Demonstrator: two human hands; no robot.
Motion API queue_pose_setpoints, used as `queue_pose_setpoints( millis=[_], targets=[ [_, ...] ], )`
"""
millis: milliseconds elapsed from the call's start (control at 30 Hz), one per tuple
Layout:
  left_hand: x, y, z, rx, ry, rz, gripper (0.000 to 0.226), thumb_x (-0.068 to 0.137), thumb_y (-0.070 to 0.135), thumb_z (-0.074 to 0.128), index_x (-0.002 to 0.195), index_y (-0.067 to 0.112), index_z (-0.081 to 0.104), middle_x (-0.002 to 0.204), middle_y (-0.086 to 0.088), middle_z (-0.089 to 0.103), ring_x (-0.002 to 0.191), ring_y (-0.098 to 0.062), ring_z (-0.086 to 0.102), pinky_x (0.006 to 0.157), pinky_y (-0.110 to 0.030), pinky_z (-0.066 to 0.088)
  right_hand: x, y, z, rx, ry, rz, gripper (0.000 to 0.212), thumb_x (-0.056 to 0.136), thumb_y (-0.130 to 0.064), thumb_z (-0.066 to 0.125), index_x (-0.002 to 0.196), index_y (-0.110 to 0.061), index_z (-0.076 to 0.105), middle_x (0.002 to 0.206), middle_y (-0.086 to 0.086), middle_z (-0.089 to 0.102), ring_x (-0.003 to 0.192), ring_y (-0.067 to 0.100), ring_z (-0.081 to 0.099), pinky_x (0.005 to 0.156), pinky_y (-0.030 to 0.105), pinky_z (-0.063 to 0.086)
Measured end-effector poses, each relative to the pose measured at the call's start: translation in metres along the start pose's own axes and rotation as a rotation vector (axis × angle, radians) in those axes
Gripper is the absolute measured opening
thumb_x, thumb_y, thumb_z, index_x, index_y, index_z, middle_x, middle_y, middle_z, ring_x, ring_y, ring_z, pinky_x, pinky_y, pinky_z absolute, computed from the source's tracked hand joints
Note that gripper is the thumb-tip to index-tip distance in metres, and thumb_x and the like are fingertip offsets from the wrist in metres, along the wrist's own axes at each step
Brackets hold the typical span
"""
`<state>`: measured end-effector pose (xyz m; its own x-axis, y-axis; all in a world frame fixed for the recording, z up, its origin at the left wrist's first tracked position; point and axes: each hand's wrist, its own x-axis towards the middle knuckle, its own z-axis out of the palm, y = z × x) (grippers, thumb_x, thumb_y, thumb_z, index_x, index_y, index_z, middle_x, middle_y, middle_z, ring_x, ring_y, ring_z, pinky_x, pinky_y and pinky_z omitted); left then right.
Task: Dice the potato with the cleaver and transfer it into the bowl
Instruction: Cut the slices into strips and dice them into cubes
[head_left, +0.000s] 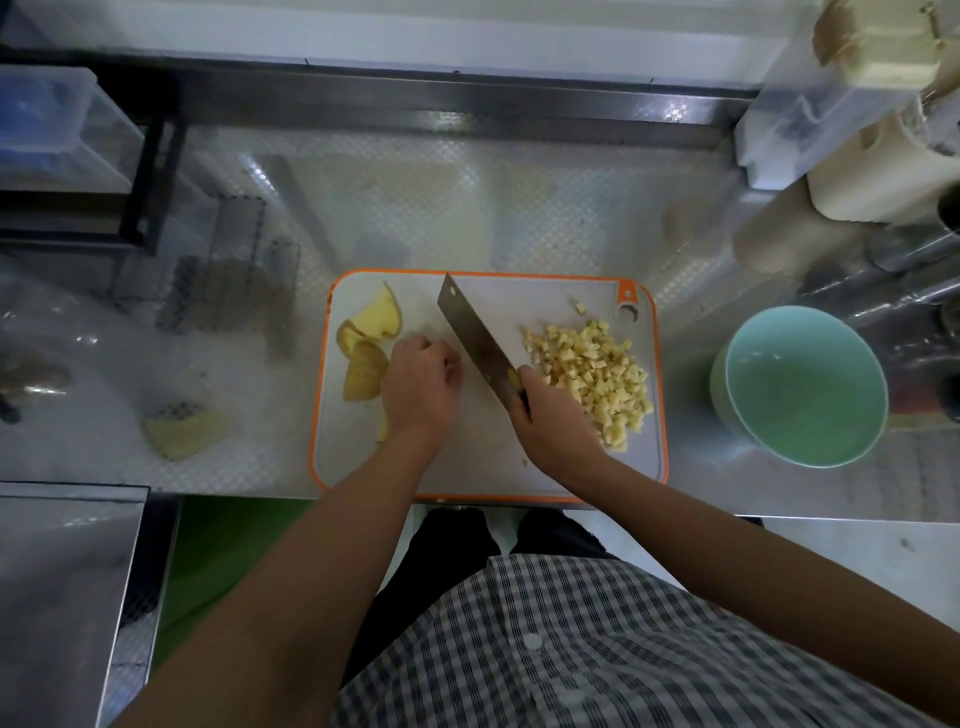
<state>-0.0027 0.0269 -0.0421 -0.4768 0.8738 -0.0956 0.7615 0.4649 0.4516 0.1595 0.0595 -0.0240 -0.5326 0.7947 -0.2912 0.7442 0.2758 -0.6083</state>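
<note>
Steel counter (467, 208), board (467, 457): right hand (550, 415) clamps the cleaver (475, 338) handle, blade slanting up-left; left hand (423, 382) curls beside it, contents unclear; diced potato (597, 379) heaps just right of the blade, bowl (805, 384) farther right, off the board.

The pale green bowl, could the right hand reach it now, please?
Probably yes: only potato dice lie between the right hand and the round pale green bowl, though its grip holds the steel cleaver.
</note>
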Motion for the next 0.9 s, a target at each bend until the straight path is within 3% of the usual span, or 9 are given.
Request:
queue_pose_setpoints(
  millis=[200, 367, 567, 667, 900],
  targets=[
    [0.002, -0.002, -0.007, 0.057, 0.061, 0.035, 0.012, 0.079, 0.015, 0.065, 0.09, 0.012, 0.068, 0.086, -0.011, 0.062, 0.09, -0.031, 0.052, 0.075, -0.04, 0.041, 0.003, 0.0, -0.004, 0.123, 0.056, 0.078, 0.006, 0.1, -0.02, 0.04, 0.098, -0.015, 0.044, 0.056, 0.008, 0.049, 0.041, 0.021, 0.044, 0.038, 0.031, 0.029],
    [-0.005, -0.003, -0.011, 0.065, 0.113, -0.029, 0.014, 0.083, 0.015, 0.059, 0.096, 0.011, 0.061, 0.095, -0.01, 0.058, 0.092, -0.027, 0.051, 0.075, -0.037, 0.041, -0.007, -0.012, -0.001, 0.1, -0.046, -0.006, 0.014, 0.097, -0.016, 0.042, 0.085, -0.012, 0.038, 0.056, 0.007, 0.044, 0.044, 0.023, 0.042, 0.042, 0.033, 0.027],
    [-0.013, -0.002, -0.01, 0.127, 0.135, -0.014, 0.018, 0.075, 0.013, 0.059, 0.093, 0.009, 0.061, 0.095, -0.014, 0.053, 0.087, -0.032, 0.05, 0.075, -0.04, 0.041, -0.009, 0.01, -0.012, 0.162, 0.02, 0.137, 0.016, 0.099, -0.019, 0.043, 0.087, -0.009, 0.041, 0.057, 0.004, 0.043, 0.045, 0.018, 0.04, 0.043, 0.029, 0.026],
    [-0.018, -0.001, -0.008, 0.173, 0.122, -0.002, 0.02, 0.073, 0.012, 0.06, 0.093, 0.009, 0.061, 0.095, -0.016, 0.054, 0.09, -0.035, 0.049, 0.08, -0.042, 0.04, -0.011, 0.02, -0.026, 0.16, 0.07, 0.177, 0.017, 0.099, -0.018, 0.043, 0.085, -0.009, 0.041, 0.06, 0.007, 0.047, 0.049, 0.022, 0.043, 0.045, 0.032, 0.03],
    [-0.023, 0.009, -0.001, 0.21, 0.006, 0.091, 0.025, 0.08, 0.016, 0.057, 0.103, 0.012, 0.065, 0.102, -0.013, 0.055, 0.093, -0.031, 0.049, 0.077, -0.041, 0.042, -0.02, 0.023, -0.031, 0.139, 0.018, 0.145, 0.016, 0.099, -0.015, 0.042, 0.083, -0.013, 0.04, 0.061, 0.005, 0.043, 0.051, 0.019, 0.039, 0.045, 0.029, 0.028]
  ],
)
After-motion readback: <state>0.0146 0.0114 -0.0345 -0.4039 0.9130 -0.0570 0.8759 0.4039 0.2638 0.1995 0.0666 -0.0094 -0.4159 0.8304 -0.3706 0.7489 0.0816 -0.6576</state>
